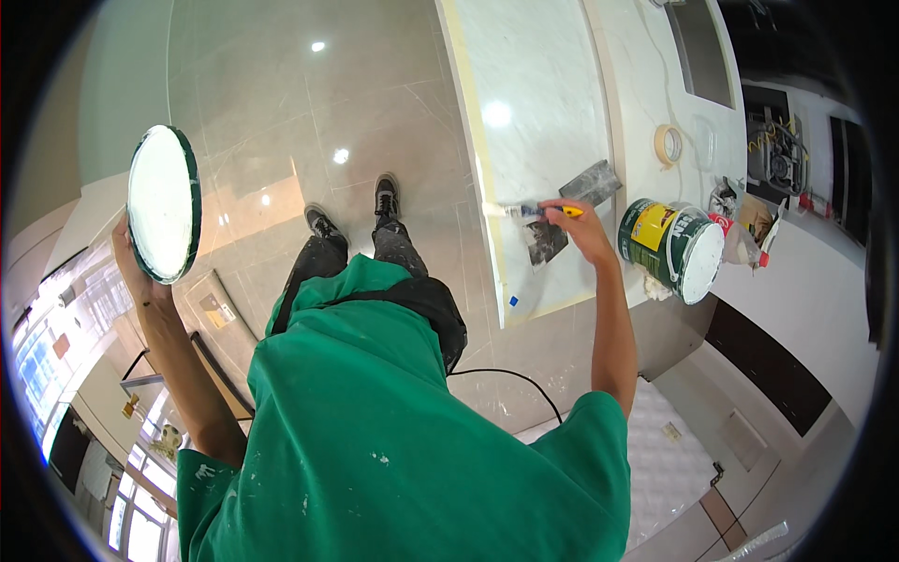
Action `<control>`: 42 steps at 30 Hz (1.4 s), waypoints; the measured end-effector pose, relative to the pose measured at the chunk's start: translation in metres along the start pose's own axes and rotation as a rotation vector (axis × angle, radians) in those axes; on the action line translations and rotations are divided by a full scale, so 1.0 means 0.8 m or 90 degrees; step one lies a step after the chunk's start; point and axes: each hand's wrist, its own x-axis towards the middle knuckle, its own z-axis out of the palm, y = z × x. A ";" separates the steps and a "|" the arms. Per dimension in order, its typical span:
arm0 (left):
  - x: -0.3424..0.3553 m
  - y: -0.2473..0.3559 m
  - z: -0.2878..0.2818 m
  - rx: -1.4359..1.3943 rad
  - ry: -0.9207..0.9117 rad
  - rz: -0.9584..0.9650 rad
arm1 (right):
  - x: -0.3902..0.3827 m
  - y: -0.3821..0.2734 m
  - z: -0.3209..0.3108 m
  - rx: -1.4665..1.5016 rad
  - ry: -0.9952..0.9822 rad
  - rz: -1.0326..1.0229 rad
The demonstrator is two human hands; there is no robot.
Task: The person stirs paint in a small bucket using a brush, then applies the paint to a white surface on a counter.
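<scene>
My left hand grips a round bucket lid by its lower edge. The lid has a dark green rim, and its white face is turned toward me. In my right hand is a paintbrush with a yellow handle, fingers wrapped round it. Its white bristles point left, over the edge of the white marble-look counter. Beside that hand lie two dark, smeared flat plates, one farther off and one nearer. A green paint bucket with a yellow label stands to the right.
Pale masking tape runs along the counter's left edge. A tape roll lies farther back. Right of the bucket are a clear bottle with a red cap and crumpled packaging. A black cable crosses the tiled floor.
</scene>
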 end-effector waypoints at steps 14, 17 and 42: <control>0.009 -0.007 -0.020 -0.015 -0.003 0.023 | 0.046 -0.030 -0.007 -0.040 0.010 -0.030; 0.012 -0.012 -0.029 -0.008 -0.025 0.041 | 0.064 -0.043 -0.008 -0.008 0.036 -0.064; 0.007 -0.013 -0.032 0.013 0.010 0.036 | 0.131 -0.094 -0.033 -0.074 -0.049 -0.026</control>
